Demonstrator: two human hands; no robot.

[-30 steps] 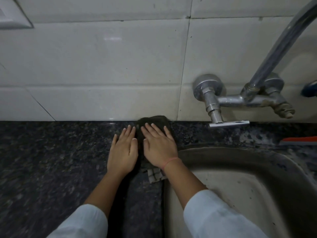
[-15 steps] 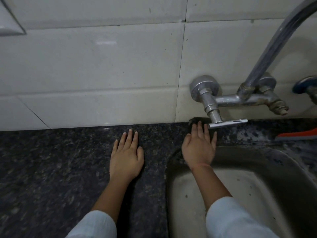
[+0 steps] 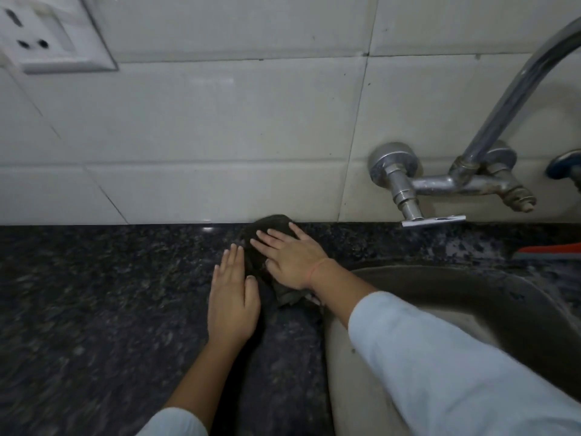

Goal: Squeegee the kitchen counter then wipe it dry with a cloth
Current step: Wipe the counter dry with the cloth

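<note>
A dark cloth (image 3: 256,256) lies bunched on the black speckled granite counter (image 3: 94,294), touching the tiled wall at the back. My right hand (image 3: 289,258) presses flat on top of it, fingers spread and pointing left toward the wall. Just left of the cloth, my left hand (image 3: 232,297) rests flat on the bare counter, fingers together, holding nothing. An orange-and-grey squeegee (image 3: 553,250) lies on the counter at the far right edge, behind the sink, only partly in view.
A steel sink (image 3: 471,287) fills the lower right, its rim next to my right wrist. A wall-mounted chrome tap (image 3: 446,180) with a long spout stands above it. A white socket plate (image 3: 53,36) sits on the tiles at top left.
My right hand has slid the cloth left, from the sink's back edge under the tap to the counter beside my left hand. My left hand has stayed in place.
</note>
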